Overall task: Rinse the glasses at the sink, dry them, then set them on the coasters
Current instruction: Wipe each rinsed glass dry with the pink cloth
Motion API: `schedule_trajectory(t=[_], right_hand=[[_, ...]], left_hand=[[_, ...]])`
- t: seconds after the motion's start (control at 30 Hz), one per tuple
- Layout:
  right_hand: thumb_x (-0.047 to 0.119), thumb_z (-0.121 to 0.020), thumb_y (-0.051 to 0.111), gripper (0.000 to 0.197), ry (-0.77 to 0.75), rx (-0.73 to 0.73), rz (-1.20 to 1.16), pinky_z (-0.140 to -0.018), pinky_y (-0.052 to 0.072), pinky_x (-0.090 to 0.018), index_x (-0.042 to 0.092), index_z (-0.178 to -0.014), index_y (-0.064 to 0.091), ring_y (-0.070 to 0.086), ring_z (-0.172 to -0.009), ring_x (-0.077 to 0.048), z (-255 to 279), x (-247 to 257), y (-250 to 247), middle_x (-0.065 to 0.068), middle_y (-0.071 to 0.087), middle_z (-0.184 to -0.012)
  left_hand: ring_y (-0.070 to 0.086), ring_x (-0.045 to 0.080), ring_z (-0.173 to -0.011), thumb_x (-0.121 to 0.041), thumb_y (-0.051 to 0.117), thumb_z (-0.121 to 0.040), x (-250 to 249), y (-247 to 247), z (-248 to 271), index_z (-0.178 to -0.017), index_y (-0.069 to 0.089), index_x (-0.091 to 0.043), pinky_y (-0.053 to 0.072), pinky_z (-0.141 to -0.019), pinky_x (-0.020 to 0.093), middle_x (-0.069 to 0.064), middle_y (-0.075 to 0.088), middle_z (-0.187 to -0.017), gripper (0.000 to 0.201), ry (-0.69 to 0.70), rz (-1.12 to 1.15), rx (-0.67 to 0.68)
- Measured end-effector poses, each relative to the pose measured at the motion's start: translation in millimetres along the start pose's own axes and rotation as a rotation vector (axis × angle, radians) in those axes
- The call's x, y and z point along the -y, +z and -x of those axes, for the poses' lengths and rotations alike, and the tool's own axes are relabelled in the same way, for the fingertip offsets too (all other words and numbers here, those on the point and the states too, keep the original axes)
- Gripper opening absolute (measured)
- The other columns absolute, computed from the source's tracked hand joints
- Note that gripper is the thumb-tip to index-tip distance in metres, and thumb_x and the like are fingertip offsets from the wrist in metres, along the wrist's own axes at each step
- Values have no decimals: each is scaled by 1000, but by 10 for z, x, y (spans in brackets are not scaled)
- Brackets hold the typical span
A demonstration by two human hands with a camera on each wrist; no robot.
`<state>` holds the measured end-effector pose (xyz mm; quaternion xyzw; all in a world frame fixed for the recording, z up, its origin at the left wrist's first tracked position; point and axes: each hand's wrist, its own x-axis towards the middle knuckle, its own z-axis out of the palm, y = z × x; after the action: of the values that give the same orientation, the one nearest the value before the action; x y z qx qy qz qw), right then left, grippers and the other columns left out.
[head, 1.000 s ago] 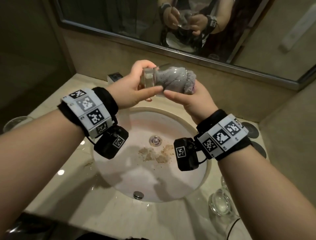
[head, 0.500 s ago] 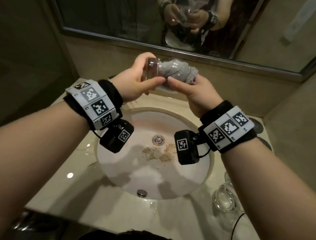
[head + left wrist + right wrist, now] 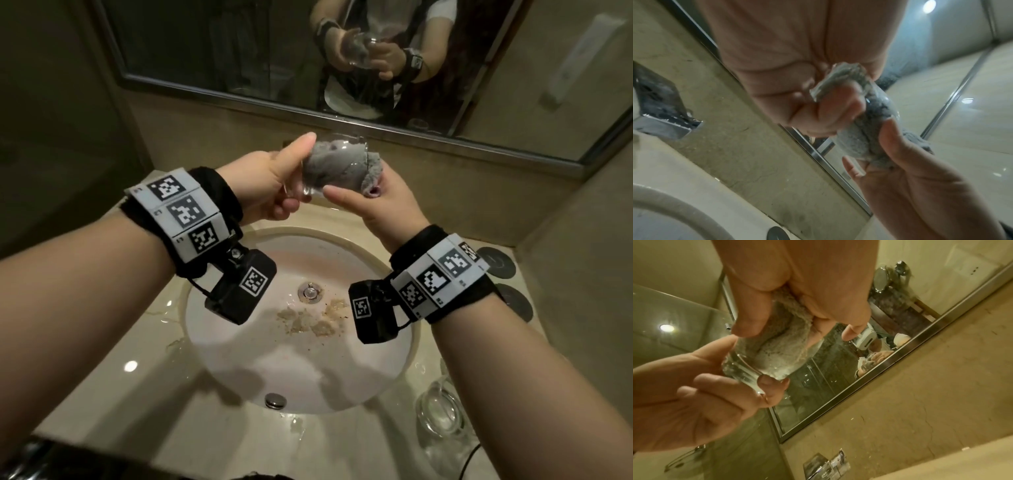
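Note:
A clear glass (image 3: 310, 190) is held above the sink, lying nearly on its side with its thick base toward the left. My left hand (image 3: 299, 173) grips that base, thumb along the top and fingers curled underneath. A grey cloth (image 3: 337, 164) is stuffed inside the glass, and its end (image 3: 371, 183) bunches out of the mouth. My right hand (image 3: 346, 186) pinches the cloth at the mouth, thumb against the glass wall. In the right wrist view the cloth (image 3: 781, 337) fills the glass (image 3: 748, 369). A second glass (image 3: 442, 414) stands on the counter at the lower right. Two dark round coasters (image 3: 496, 262) (image 3: 513, 301) lie on the right.
The white sink basin (image 3: 239, 359) lies below the hands, with brown residue (image 3: 315, 318) near its drain (image 3: 310, 292). A chrome faucet (image 3: 659, 110) sits at the back wall under the mirror (image 3: 205, 51). The counter (image 3: 137, 377) around the basin is wet.
Both hands have lifted the glass slightly toward the mirror. The glass has turned around the cloth, and my left thumb now lies along its top.

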<state>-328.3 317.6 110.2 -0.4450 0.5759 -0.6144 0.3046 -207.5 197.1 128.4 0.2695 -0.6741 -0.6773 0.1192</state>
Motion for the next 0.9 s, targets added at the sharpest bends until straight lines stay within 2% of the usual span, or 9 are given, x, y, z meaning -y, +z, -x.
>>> schedule_trajectory(t=[0.1,0.23,0.33,0.5,0.57,0.63,0.7,0.8,0.9], right_hand=[[3,-79,69,38,20,13,-53,-86,52,-24,15,-111,54,65,-97,-12,-30,34,-30,-1,65,-105],[1,-83,62,35,32,13,-200,-84,50,-20,5,-117,55,66,-96,-10,-49,65,-86,2,69,-100],[5,-75,66,54,60,4,-223,-87,50,-23,-2,-126,50,65,-102,-16,-59,76,-87,-6,67,-108],[-2,-79,68,42,42,-51,-96,-83,51,-20,9,-117,54,66,-95,-9,-27,88,-50,0,66,-104],[-4,-79,66,38,27,-40,-21,-82,51,-19,15,-109,53,65,-93,-7,-7,75,-33,1,64,-103],[-5,-79,67,38,18,-38,-6,-83,51,-20,18,-106,52,64,-92,-6,11,59,-18,2,63,-102],[-4,-78,67,40,14,-3,-7,-84,51,-20,19,-107,51,64,-92,-5,20,50,-10,2,63,-103],[-7,-79,65,41,10,48,-18,-83,51,-19,15,-111,51,65,-90,-2,25,89,3,1,63,-102],[-10,-80,62,37,9,46,-71,-80,51,-17,12,-108,52,66,-85,-2,11,151,-16,1,64,-99]], left_hand=[[43,8,-56,-52,50,-88,-6,34,5,-100,50,-15,35,-52,21,2,50,-83,38,126,-38,-58],[49,0,-72,-44,59,-87,-49,-26,22,-131,30,-18,40,-60,11,-9,51,-93,59,345,-529,-153],[48,1,-82,-30,65,-85,-45,-55,29,-135,26,-19,37,-64,5,-7,45,-106,65,486,-789,-160],[46,13,-114,-29,69,-82,25,-73,49,-141,22,-21,46,-95,29,1,35,-135,76,494,-744,-140],[56,17,-106,-45,61,-85,3,-66,62,-146,14,-24,52,-82,29,7,36,-141,80,270,-411,-40],[62,15,-72,-68,45,-79,-34,-49,54,-142,29,-19,53,-57,25,14,47,-125,82,16,19,37],[54,12,-53,-80,37,-72,-22,-55,13,-132,45,-13,45,-43,21,11,51,-104,90,-66,82,40],[47,10,-50,-66,48,-82,27,-11,-25,-132,39,-7,39,-42,19,7,50,-84,78,66,43,-75],[51,8,-68,-47,49,-92,10,10,22,-124,33,-15,45,-57,19,-2,49,-91,48,286,-176,-183]])
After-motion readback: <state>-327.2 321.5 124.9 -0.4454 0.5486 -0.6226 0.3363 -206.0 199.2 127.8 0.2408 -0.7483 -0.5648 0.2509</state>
